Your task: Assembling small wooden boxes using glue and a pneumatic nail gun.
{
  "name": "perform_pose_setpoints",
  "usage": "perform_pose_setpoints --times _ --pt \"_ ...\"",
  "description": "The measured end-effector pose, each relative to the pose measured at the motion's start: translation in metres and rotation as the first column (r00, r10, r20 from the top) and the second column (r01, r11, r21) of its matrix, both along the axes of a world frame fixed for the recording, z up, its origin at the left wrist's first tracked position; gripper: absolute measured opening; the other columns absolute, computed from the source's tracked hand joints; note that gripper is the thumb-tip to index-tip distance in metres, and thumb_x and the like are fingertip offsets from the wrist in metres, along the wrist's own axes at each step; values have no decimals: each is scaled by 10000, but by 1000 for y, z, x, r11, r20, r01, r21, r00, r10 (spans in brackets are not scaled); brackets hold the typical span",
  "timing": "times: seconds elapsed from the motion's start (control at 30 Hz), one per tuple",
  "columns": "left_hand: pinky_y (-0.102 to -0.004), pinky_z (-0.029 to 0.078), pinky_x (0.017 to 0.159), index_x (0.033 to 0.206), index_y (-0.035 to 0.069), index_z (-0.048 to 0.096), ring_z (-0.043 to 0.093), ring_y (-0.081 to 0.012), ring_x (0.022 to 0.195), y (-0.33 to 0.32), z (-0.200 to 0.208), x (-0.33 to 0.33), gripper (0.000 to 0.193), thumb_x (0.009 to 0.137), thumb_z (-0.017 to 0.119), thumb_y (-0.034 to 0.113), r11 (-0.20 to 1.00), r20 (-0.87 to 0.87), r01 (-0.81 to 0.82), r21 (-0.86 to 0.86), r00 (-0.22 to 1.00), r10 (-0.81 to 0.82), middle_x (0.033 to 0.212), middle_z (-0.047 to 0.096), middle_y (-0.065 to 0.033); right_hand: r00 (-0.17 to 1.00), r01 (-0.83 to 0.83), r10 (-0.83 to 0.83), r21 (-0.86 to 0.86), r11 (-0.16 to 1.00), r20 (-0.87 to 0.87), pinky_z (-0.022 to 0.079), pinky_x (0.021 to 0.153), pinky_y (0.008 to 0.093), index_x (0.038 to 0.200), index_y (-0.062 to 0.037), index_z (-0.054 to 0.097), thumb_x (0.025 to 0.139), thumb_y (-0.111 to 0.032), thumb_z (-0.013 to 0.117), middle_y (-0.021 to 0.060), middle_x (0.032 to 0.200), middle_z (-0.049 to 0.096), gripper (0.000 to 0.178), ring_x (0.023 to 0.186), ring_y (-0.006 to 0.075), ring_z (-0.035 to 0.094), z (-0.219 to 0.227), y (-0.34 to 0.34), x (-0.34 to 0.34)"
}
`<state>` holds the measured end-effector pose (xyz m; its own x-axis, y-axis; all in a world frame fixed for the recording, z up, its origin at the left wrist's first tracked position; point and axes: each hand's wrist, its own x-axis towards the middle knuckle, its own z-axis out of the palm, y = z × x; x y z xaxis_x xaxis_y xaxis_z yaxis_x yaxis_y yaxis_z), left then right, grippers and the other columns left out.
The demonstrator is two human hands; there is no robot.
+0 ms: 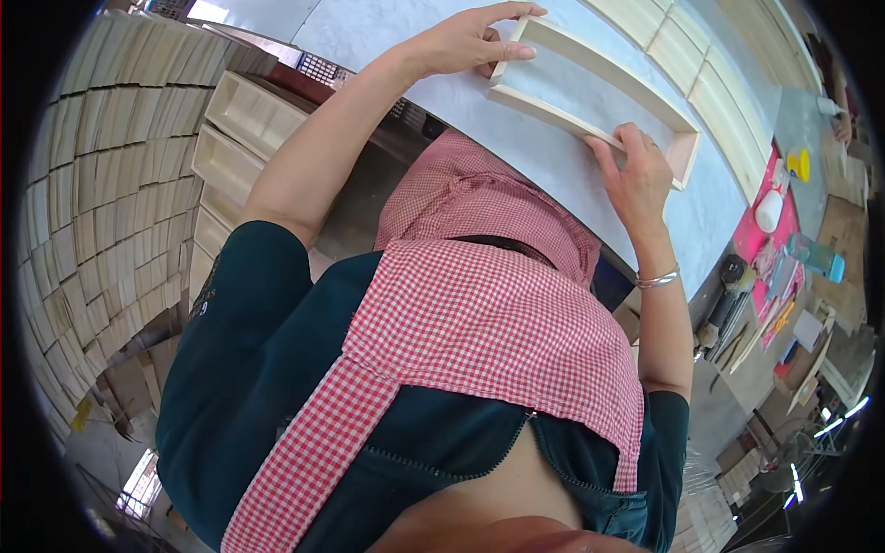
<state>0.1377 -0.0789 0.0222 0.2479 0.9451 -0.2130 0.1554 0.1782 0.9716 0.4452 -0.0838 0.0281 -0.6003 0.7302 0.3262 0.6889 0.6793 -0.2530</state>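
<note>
A long, narrow rectangular frame of pale wood point(608, 69) lies on the grey-white tabletop point(442, 101), and the tabletop shows through its middle. My left hand point(472, 41) grips its left short end, the thumb lying over the wall and the fingers partly hidden behind it. Near the right end of the frame's near long side, my right hand point(639, 175) is closed on the wall between thumb and fingers. A silver bangle point(658, 278) circles my right wrist.
Pale wooden pieces point(673, 46) line the table's far side. Stacked wooden boxes point(249, 115) and a tall wall of stacked wood point(111, 184) stand at left. At right are a white bottle point(769, 210), a yellow roll point(798, 166), a blue-capped bottle point(816, 256) and assorted tools.
</note>
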Motion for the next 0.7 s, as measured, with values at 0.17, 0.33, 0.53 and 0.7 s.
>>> perform_pose_setpoints --times 0.17,0.33,0.53,0.7 --pt "-215 463 691 1555 56 338 527 -137 808 -3 -7 -1 803 875 756 139 997 131 -4 -75 991 14 1187 566 -103 1000 29 -29 78 997 -3 446 552 319 861 -100 565 845 -325 786 30 667 580 316 585 191 545 -2 3 -5" --pt "-230 476 751 1554 58 345 519 -160 844 -8 -32 -17 920 785 842 144 978 27 200 51 979 -202 1244 540 -125 999 40 -41 40 998 16 441 548 313 858 -102 564 844 -325 790 29 667 575 318 583 185 538 -1 2 -6" --pt "-284 480 861 1552 60 345 555 -235 981 -7 -17 -21 1029 698 906 182 969 -80 243 -52 966 -247 1313 525 -180 999 46 -46 7 999 24 439 548 312 855 -103 562 843 -315 791 28 664 569 312 580 183 531 2 1 -7" --pt "-329 450 979 1548 49 339 552 -317 1139 2 -20 -22 1053 683 914 225 887 -227 307 346 944 -239 1377 510 -218 999 30 -29 20 999 -12 429 531 311 840 -102 559 826 -299 804 25 648 553 315 560 182 518 1 1 -8"
